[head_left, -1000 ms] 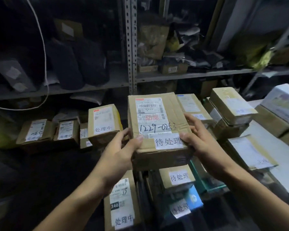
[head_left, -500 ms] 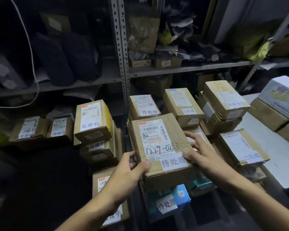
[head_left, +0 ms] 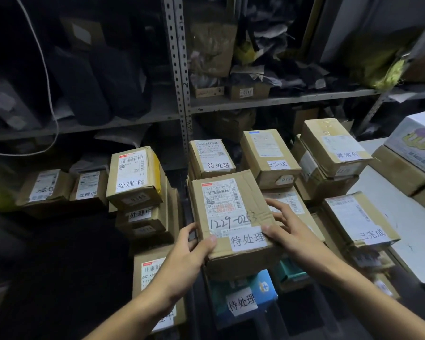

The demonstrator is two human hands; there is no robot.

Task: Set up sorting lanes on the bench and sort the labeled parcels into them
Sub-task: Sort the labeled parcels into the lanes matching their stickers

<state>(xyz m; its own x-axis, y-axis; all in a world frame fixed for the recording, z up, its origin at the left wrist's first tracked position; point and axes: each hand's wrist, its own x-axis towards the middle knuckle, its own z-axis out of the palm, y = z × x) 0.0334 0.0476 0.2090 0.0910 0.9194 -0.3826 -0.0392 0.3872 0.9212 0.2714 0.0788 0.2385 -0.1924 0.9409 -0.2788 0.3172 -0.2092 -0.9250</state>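
The parcel (head_left: 233,222) has come down onto the 待处理 stack — long axis six to twelve. Your left hand (head_left: 184,263) clamps its seven o'clock corner, your right hand (head_left: 290,229) its four o'clock edge; blue box (head_left: 250,295) just beneath.

Both hands (head_left: 238,253) have lowered the 1229-0253 parcel (head_left: 233,219) onto the 待处理 stack.

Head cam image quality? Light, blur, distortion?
Head view: dim, with the left side nearly black; the held parcel and its label are sharp and readable; shelf posts bow from the wide-angle lens; the far shelf contents are murky; no glare.
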